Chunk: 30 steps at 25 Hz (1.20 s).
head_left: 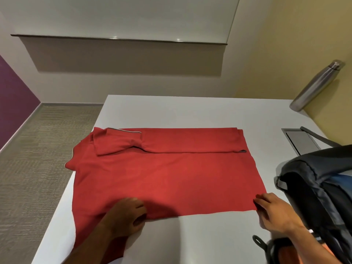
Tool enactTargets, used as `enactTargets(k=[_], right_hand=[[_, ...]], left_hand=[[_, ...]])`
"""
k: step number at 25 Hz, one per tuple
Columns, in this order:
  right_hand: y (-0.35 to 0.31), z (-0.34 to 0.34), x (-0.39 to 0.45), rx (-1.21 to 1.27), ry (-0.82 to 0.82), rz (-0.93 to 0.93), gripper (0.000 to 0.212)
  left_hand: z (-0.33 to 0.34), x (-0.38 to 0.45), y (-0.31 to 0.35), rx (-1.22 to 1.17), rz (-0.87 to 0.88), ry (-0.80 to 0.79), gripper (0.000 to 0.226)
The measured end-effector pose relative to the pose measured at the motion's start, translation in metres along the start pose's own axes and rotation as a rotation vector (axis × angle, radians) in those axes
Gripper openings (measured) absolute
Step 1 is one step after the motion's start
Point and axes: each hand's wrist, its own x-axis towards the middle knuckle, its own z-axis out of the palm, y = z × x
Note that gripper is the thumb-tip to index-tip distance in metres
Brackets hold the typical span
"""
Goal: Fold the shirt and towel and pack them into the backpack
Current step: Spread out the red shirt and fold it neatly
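Observation:
A red polo shirt (162, 174) lies flat across the white table (190, 111), collar to the left, with its far side folded over in a long strip. My left hand (126, 216) grips the near edge of the shirt, left of centre, fingers curled on the cloth. My right hand (274, 212) pinches the shirt's near right corner at the hem. A dark backpack (320, 183) stands at the table's right edge, just beside my right hand. No towel shows in view.
A steel water bottle (316, 86) leans at the far right corner against the yellow wall. A grey inset panel (299, 141) sits in the tabletop behind the backpack. Carpeted floor (38, 159) lies to the left of the table.

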Motion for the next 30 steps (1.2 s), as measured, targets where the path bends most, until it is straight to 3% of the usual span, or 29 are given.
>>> enactTargets(k=[6, 11, 15, 19, 25, 30], right_hand=[[0.006, -0.001, 0.005, -0.060, 0.038, -0.096, 0.021], [0.013, -0.015, 0.017, 0.013, -0.022, 0.005, 0.026], [0.014, -0.047, 0.040, 0.105, -0.104, 0.087, 0.027], [0.012, -0.074, 0.074, 0.166, 0.002, 0.089, 0.026], [0.014, -0.086, 0.139, 0.151, 0.030, 0.096, 0.026], [0.011, -0.084, 0.177, 0.141, -0.019, 0.113, 0.032]], left_hand=[[-0.003, -0.007, -0.004, 0.091, -0.031, -0.111, 0.024], [-0.019, -0.008, -0.018, -0.110, -0.194, -0.061, 0.015], [-0.052, 0.016, -0.045, -0.256, -0.404, -0.150, 0.010], [-0.083, 0.046, -0.074, -0.420, -0.540, -0.146, 0.016], [-0.092, 0.087, -0.105, -0.219, -0.652, -0.046, 0.013], [-0.088, 0.114, -0.119, -0.137, -0.759, -0.056, 0.012]])
